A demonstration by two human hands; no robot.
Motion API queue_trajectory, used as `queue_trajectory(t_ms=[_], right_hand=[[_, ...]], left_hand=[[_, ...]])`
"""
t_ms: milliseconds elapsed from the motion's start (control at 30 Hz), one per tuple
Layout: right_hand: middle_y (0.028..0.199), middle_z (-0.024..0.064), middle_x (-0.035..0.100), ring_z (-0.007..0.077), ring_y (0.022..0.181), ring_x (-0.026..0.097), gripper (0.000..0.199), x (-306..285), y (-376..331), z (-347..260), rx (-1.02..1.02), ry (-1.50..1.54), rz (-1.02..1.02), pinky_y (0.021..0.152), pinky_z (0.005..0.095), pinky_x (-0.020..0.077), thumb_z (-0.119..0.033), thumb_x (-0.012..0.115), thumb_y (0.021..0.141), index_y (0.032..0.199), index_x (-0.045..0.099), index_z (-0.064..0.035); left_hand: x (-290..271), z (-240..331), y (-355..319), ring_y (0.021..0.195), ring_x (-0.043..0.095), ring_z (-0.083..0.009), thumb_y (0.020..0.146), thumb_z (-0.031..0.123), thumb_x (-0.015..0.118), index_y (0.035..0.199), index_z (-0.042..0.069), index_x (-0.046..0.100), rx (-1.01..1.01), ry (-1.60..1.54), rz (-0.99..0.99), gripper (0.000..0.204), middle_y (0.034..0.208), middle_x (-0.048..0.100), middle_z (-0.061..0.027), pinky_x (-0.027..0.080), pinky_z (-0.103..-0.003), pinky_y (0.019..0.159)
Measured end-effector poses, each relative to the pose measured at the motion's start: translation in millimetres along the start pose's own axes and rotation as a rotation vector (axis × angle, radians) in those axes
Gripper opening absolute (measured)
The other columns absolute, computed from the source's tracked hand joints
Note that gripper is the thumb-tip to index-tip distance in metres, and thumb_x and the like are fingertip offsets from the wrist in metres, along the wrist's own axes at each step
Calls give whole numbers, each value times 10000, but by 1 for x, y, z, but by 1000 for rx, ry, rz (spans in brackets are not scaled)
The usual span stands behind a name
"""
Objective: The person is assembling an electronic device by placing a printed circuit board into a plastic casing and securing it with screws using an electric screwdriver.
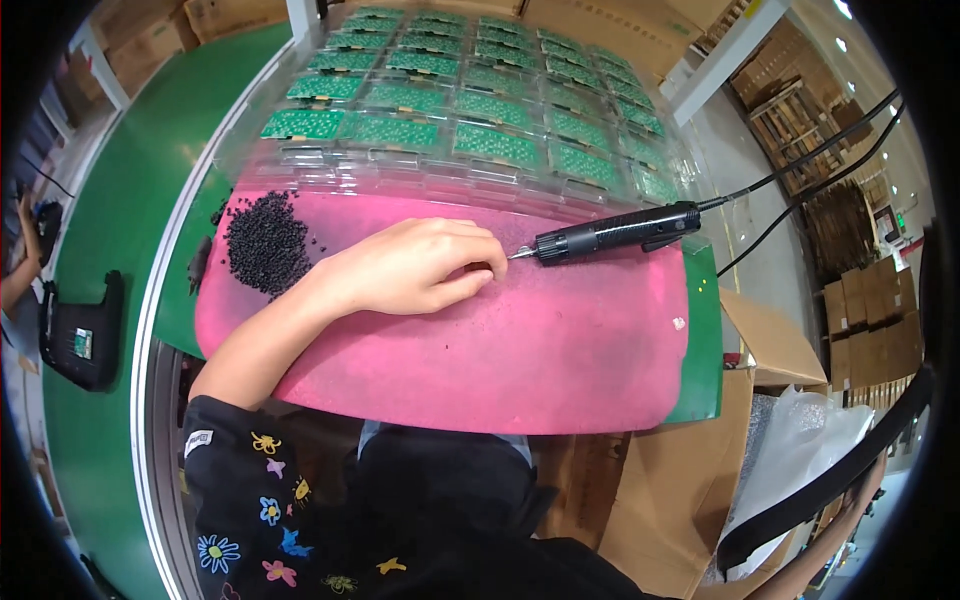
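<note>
My left hand (pixel 430 265) reaches across the pink mat (pixel 480 370), palm down, with its fingers curled toward the thumb. Its fingertips are at the metal tip of a black electric screwdriver (pixel 615 235), which lies on the mat with its cable running off to the right. Whatever the fingers pinch, if anything, is too small to make out. To the left of my forearm is a heap of small black screw-like pieces (pixel 268 245). At the lower right, my right forearm (pixel 830 545) passes behind a long curved black plastic part (pixel 825 475); the fingers of that hand are hidden.
Clear plastic trays with rows of green circuit boards (pixel 495 145) stand beyond the mat. Left, a green conveyor (pixel 190 130) carries a black housing (pixel 85 335) with a board inside. Right, an open cardboard box (pixel 690 460) holds clear plastic wrap (pixel 800 440). Another person's arm (pixel 25 250) shows far left.
</note>
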State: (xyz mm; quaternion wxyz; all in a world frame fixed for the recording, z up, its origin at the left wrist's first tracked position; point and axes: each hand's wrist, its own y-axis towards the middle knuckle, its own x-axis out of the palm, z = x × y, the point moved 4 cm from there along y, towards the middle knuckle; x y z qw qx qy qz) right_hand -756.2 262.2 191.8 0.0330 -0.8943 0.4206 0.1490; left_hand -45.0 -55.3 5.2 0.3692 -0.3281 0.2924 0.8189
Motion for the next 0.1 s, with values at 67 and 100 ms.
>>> queue_trajectory(t_ms=[67, 100], right_hand=[[1237, 86, 593, 216, 1107, 583, 537, 11, 13, 4, 126, 63, -152, 967, 322, 460, -347, 554, 976, 1410, 443, -50], [1237, 86, 593, 216, 1107, 583, 537, 10, 12, 7, 131, 62, -152, 967, 322, 460, -347, 554, 976, 1410, 443, -50]], left_hand=[[0, 0, -2, 982, 612, -335, 895, 144, 538, 1015, 23, 601, -2, -6, -6, 181, 985, 644, -146, 493, -435, 843], [0, 1, -4, 989, 613, -334, 894, 145, 542, 1018, 24, 601, -23, -8, -10, 183, 989, 646, -147, 492, -435, 847]])
